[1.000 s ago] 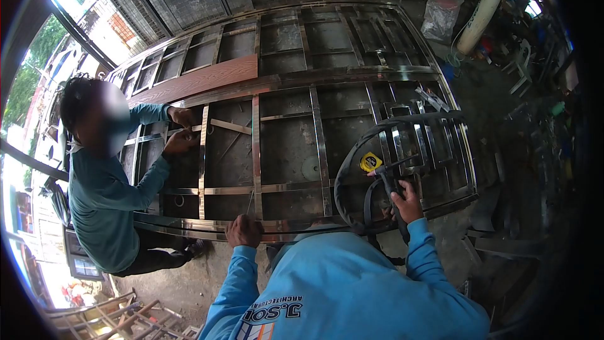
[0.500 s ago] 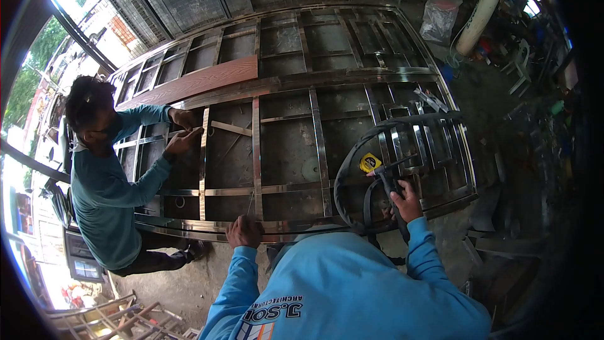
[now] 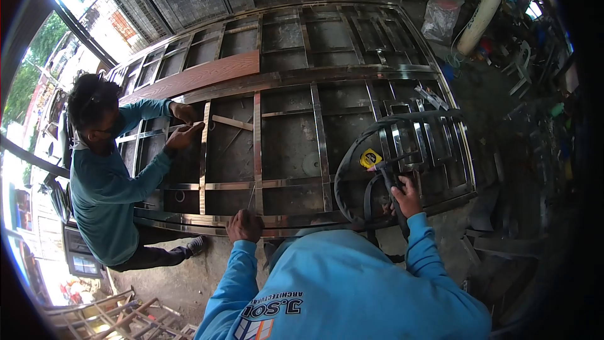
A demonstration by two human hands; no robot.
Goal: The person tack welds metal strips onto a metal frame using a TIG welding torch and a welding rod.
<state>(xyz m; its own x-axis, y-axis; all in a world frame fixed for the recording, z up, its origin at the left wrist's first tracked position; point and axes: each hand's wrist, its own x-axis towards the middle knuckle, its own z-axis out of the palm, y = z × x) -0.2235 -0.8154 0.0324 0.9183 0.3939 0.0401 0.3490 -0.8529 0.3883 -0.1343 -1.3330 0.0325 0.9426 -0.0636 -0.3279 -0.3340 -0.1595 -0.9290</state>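
My right hand (image 3: 408,198) is wrapped round the handle of a TIG welding torch (image 3: 391,184), whose pinkish nozzle points left beside a yellow tape measure (image 3: 370,158). The torch's thick black cable (image 3: 345,179) loops to the left and over the frame. At the near edge of the large shiny metal frame (image 3: 319,145), my left hand (image 3: 245,226) is closed. A thin rod (image 3: 251,200) rises from its fingers over the frame's near bars.
Across the frame's left part, a co-worker (image 3: 107,170) leans with both hands above the bars. A reddish wood-grain panel (image 3: 201,75) and a short light strip (image 3: 232,122) lie on the frame. A gas cylinder (image 3: 479,22) and a plastic bag (image 3: 443,12) stand at the back right.
The torch nozzle has risen slightly, nearer the tape measure. The co-worker's hands have moved a little apart, and their body has shifted slightly. My left hand stays at the near edge.
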